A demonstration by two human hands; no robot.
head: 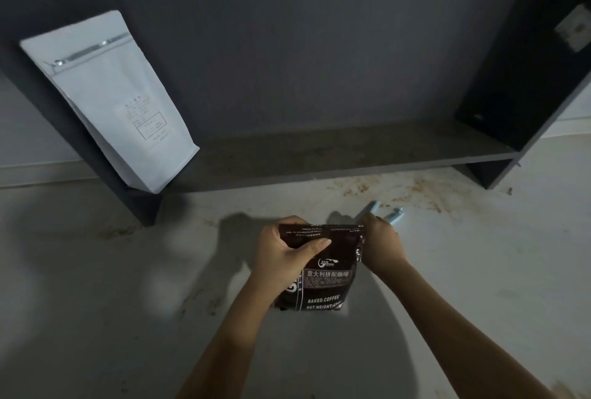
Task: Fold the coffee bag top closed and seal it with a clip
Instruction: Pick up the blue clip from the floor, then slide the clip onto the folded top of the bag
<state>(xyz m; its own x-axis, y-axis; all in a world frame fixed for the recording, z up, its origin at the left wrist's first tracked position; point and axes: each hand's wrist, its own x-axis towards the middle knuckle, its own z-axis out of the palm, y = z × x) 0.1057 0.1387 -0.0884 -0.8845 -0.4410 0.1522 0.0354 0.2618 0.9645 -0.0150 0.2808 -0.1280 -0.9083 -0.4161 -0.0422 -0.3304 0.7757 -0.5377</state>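
Both hands, left and right, pinch the coffee bag top, folding it. The clip lies just beyond; one hand must free itself.

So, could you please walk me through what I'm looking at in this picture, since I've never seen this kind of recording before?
There is no machine here: a person wears a wide-angle camera on the head, looking forward and down, so the two bare arms reaching in from below are theirs. The left hand and the right hand both grip the top of a dark coffee bag that stands on a pale, stained counter. The top edge looks folded over. Just behind the right hand lie pale blue clips, not yet on the bag. Further back, a white pouch stands on a dark shelf at its left end.
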